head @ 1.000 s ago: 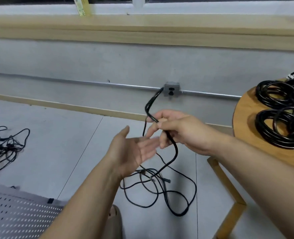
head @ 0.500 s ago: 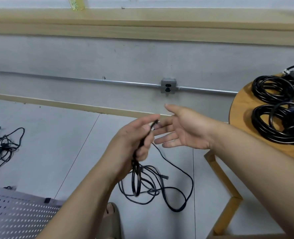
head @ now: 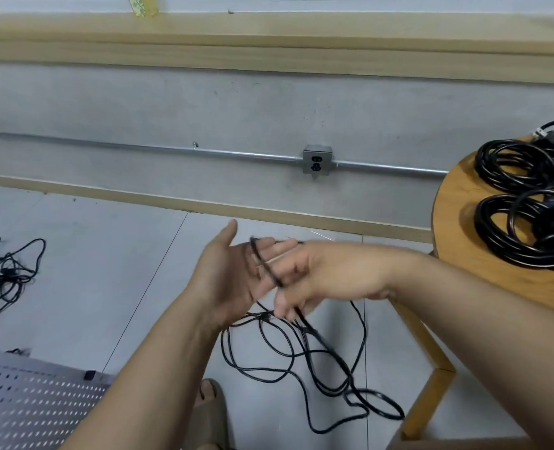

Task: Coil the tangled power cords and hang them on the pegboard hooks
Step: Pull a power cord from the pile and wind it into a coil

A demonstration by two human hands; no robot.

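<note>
A thin black power cord (head: 326, 347) lies in loose loops on the grey floor and rises to my hands. My left hand (head: 230, 277) is palm up with straight fingers, and a stretch of the cord lies across its fingers. My right hand (head: 321, 280) sits just right of it, partly over its fingertips, with fingers curled down round the cord where it drops to the floor. The motion is blurred. A white pegboard (head: 25, 407) lies at the lower left; no hooks show.
Another tangled black cord (head: 4, 276) lies on the floor at far left. Coiled black cords (head: 525, 228) rest on a round wooden table (head: 454, 222) at right. A metal wall outlet (head: 317, 159) sits on a conduit. My sandalled foot (head: 210, 404) is below.
My left hand, which gripped the cord half a second ago, has opened flat under it. My right hand, open then, has moved left and closed on the cord.
</note>
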